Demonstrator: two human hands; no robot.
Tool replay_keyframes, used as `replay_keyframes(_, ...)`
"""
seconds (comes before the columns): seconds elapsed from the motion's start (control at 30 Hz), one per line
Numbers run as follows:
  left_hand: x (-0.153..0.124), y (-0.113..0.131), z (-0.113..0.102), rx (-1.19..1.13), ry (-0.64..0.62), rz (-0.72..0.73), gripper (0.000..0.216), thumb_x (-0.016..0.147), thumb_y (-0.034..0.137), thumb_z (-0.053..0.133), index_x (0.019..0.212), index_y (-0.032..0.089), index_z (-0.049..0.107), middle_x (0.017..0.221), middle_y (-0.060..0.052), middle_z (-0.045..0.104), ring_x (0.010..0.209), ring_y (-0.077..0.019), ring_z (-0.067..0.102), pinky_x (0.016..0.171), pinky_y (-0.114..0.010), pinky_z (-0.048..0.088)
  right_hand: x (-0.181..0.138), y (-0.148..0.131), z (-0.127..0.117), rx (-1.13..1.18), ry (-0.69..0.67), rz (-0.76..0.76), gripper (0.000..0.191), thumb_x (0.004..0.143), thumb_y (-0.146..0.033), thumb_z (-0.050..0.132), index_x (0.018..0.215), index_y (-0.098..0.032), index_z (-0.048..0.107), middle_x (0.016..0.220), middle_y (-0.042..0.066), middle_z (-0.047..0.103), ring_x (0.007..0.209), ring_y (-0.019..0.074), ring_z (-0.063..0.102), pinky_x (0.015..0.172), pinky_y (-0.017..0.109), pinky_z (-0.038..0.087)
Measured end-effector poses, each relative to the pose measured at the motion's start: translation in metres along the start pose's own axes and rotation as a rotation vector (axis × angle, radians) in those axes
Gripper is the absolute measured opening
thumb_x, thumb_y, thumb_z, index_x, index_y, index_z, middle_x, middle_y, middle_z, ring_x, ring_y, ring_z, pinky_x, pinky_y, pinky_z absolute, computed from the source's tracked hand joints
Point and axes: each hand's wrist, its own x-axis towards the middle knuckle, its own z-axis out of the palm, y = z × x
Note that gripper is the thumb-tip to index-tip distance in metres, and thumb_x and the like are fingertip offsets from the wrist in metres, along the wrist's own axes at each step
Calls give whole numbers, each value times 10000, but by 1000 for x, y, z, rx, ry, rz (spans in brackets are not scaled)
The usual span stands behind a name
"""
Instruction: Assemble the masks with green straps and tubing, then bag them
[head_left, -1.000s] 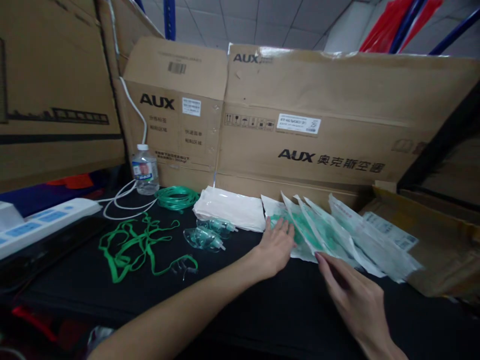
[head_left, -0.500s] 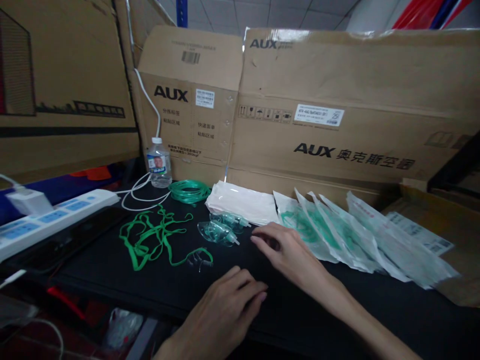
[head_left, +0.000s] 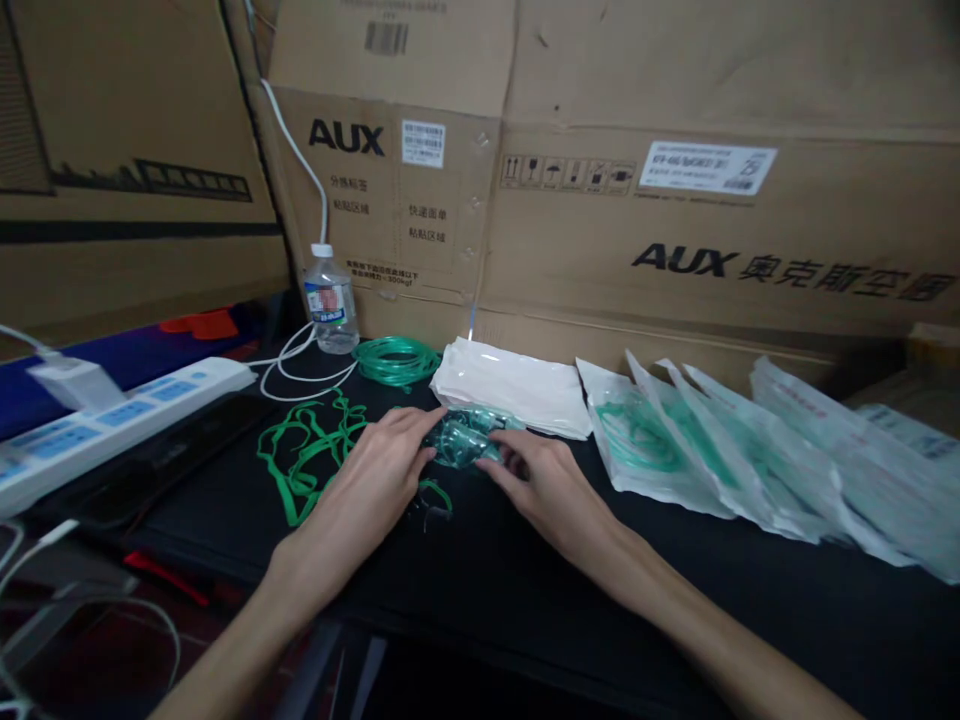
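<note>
Two clear green oxygen masks [head_left: 459,442] lie close together on the black tabletop [head_left: 480,560]. My left hand [head_left: 382,460] pinches the near mask at its left edge between thumb and fingers. On the opposite side, my right hand [head_left: 544,470] closes thumb and fingertips on the same mask's right end. The tangle of green elastic straps [head_left: 296,470] lies to the left, partly covered by my left hand and forearm. Below the masks, small clear pieces [head_left: 437,513] sit by a strap end.
Behind the masks are a coil of green tubing [head_left: 396,360] and stacked white packets [head_left: 517,385]. Clear-fronted packs [head_left: 645,440] with green tubing fan out at right. A water bottle [head_left: 331,305], white cable and power strip [head_left: 127,420] stand left. Cardboard boxes [head_left: 570,230] wall the back.
Both hands have moved forward to the masks and taken hold of the near one from either side. My left hand now covers part of the straps. The camera view has tilted down.
</note>
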Motion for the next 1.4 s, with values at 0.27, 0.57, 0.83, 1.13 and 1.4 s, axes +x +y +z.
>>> replay_keyframes(0.27,10,-25,1,-25,-104,56,344,968,250,618,1310,228,649,1220,-89,684,1158,-256,594,1015,-422,487,1,-1,-7,247,-45,201,164,959,-232,607,989,-128,730,651,10,689,604,151,639,623,264,473)
replay_keyframes(0.57,-3,-16,-23,-30,-6,80,363,1023,363,512,1335,218,626,1322,-82,661,1232,-251,575,1073,-457,465,-33,-8,-47,198,206,131,301,927,-395,638,1098,-159,715,817,56,731,681,179,673,663,299,545)
replay_keyframes(0.83,-38,-2,-35,-43,18,99,249,1009,395,549,1121,267,731,1061,-25,739,964,-211,655,878,-357,542,-120,8,-47,107,174,187,251,953,-382,640,1168,-268,703,888,19,718,734,154,696,642,207,573)
replay_keyframes(1.13,-32,10,-31,-110,-117,203,282,1028,196,467,1121,303,711,1114,-22,680,983,-182,614,827,-294,527,-129,7,-36,169,161,173,277,1002,-340,568,1232,-230,675,940,53,707,799,167,698,684,232,578)
replay_keyframes(1.4,-47,2,-23,-30,-114,161,212,999,350,549,938,307,748,1096,-20,698,980,-226,626,796,-335,532,-130,5,-38,210,132,197,238,989,-321,585,1191,-244,685,947,44,670,802,156,673,706,238,567)
